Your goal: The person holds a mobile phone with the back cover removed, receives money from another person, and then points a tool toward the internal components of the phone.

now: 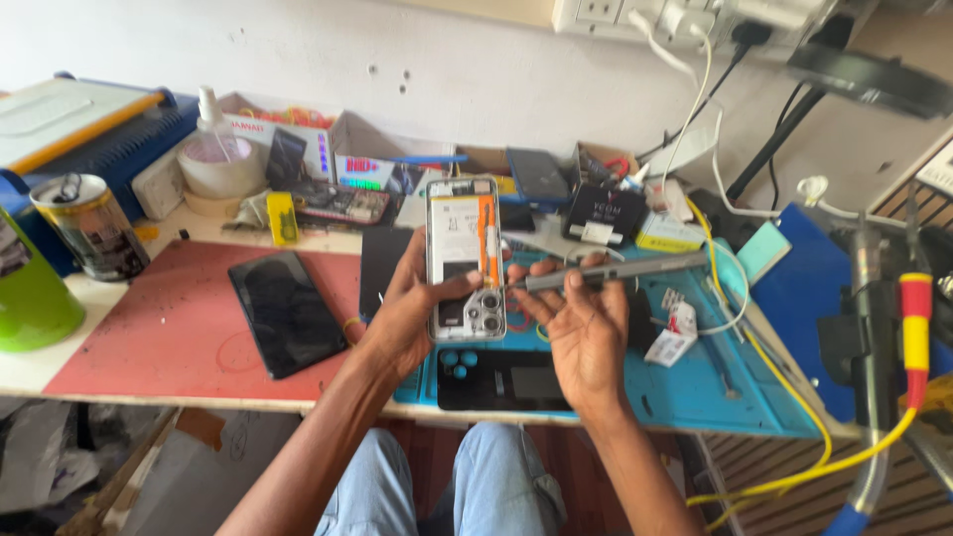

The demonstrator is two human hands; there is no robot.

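- The workbench (199,392) stands against a pale wall (437,60) and it is crowded along the back with small boxes and phone parts.
- A red mat (169,328) covers the left part of the bench, and a blue mat (715,387) covers the part in front of the person.
- On the red mat lies a black phone screen (286,311), flat and slightly turned, well apart from both hands.
- At the far left there are a green container (30,298) and a metal can (91,226); behind them sits a blue machine (89,129).
- A clear bottle with a white nozzle (212,139) stands near the wall, beside a roll of tape (218,171).
- A power strip (685,20) hangs high on the wall with white and black cables going down from it.
- At the right side a yellow cable (794,467) runs across the bench edge, near a tool with a red and yellow handle (915,318).
- The left hand (407,313) holds an opened phone (465,260) upright above the blue mat; its back cover is off and the camera lenses are at the lower end. The fingers wrap around the left edge and the thumb presses on the front.
- The right hand (586,333) pinches a grey screwdriver (606,271) between the thumb and the first fingers, the other fingers curled. The tool lies almost level, and its tip touches the phone just above the camera part.
- Both forearms come up from the person's lap, in blue jeans (496,486).
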